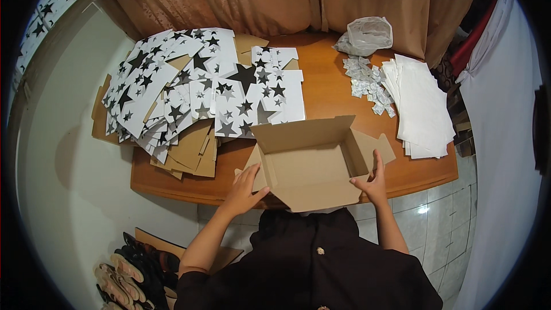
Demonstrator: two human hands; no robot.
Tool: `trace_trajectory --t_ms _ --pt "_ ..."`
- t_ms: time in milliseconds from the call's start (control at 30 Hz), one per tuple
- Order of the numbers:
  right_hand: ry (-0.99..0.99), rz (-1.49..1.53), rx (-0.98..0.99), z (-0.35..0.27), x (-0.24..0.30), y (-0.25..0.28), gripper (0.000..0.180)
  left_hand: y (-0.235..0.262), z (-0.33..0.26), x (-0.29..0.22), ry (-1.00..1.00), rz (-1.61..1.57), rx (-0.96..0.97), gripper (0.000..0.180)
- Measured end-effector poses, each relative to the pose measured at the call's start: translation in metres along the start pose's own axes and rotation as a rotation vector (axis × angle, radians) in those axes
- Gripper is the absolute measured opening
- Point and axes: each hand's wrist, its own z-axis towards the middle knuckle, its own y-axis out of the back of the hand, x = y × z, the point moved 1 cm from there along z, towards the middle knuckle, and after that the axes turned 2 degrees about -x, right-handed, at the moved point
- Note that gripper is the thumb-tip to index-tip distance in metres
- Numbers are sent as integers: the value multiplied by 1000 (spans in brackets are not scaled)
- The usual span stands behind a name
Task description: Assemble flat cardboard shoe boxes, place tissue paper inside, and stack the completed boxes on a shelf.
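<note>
The open cardboard box [310, 166] sits between my two hands at the lower centre of the frame, on the near edge of the wooden table [327, 89]. My left hand [245, 186] lies flat against the box's left wall, fingers spread and loosely curved over the side flap, thumb toward the near corner. My right hand [373, 181] presses the right wall, fingers straight and pointing up the frame, thumb hooked at the near right corner; neither hand is closed into a fist. Both forearms come up from the bottom edge, angling inward toward the box. The box's mouth faces upward, its back flap standing up toward the top of the frame, and its long axis runs left to right. A heap of star-printed flat cartons [195, 89] lies at upper left, white sheets [422, 106] at right.
</note>
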Motion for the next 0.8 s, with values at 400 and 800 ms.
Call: trace_trajectory --t_ms 400,800 --pt "48 -152 -95 -18 -17 -31 115 -1 103 -28 -84 126 -508 90" --pt "76 79 -49 -13 -14 -22 115 -27 56 -13 -312 187 -194 28"
